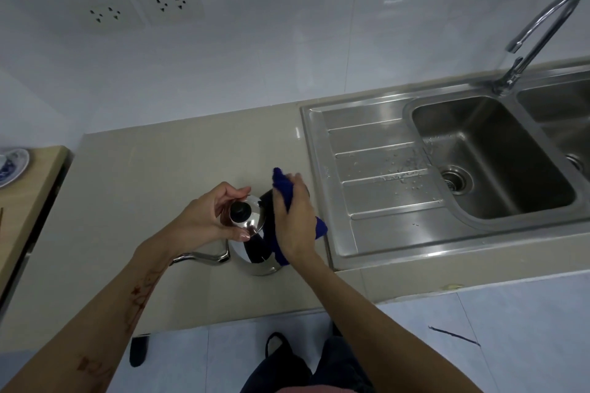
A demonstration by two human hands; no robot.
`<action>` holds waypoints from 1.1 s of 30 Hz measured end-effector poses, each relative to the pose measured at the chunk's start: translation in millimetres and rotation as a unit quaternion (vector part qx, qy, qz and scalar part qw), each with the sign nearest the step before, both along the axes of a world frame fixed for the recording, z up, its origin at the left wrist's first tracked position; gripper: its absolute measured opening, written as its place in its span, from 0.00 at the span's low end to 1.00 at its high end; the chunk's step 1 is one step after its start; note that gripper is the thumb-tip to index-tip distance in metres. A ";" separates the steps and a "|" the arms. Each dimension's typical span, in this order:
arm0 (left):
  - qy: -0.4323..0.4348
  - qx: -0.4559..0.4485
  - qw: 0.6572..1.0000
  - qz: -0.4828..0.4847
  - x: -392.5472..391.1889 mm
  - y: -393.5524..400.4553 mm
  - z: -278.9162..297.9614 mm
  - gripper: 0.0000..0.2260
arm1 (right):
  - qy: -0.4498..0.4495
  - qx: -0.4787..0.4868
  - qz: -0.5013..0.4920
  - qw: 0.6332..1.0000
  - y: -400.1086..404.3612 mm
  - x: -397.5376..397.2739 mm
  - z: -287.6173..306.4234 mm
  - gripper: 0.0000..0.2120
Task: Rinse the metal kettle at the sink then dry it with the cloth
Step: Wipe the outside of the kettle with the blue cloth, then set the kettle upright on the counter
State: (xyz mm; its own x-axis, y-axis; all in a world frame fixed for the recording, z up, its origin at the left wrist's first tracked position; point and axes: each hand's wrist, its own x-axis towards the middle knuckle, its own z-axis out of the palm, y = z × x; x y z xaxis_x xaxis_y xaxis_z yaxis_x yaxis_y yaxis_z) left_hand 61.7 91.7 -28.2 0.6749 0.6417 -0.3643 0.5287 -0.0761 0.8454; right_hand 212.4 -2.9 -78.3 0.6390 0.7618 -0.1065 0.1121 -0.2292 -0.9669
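The shiny metal kettle [255, 254] stands on the beige counter [143, 188], left of the sink, its long thin spout [201, 258] pointing left. My left hand [207, 217] grips the edge of the kettle's lid [247, 217], which has a black knob and sits tilted over the opening. My right hand [295, 220] holds a dark blue cloth [284, 188] bunched against the kettle's right side, over the black handle. The cloth hangs out below my palm. The handle is mostly hidden.
The steel sink [491, 156] with a wet drainboard [383, 175] lies to the right, its curved tap [536, 38] running water into the basin. A blue-patterned dish [12, 166] sits on a wooden surface at far left. Wall sockets [137, 8] are behind.
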 end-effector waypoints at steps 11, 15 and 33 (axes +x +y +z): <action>0.054 0.065 0.992 -0.094 11.7 9.3 12.2 0.29 | -0.250 -0.245 0.066 0.935 -32.5 116.2 -28.8 0.09; 0.126 0.171 0.970 -0.116 22.0 2.4 17.2 0.35 | -0.230 -0.314 0.082 0.917 -35.4 139.6 -60.6 0.13; 0.001 0.048 0.945 0.323 122.7 -118.2 -35.6 0.10 | -0.215 -0.054 0.299 0.928 -29.2 128.0 -46.3 0.25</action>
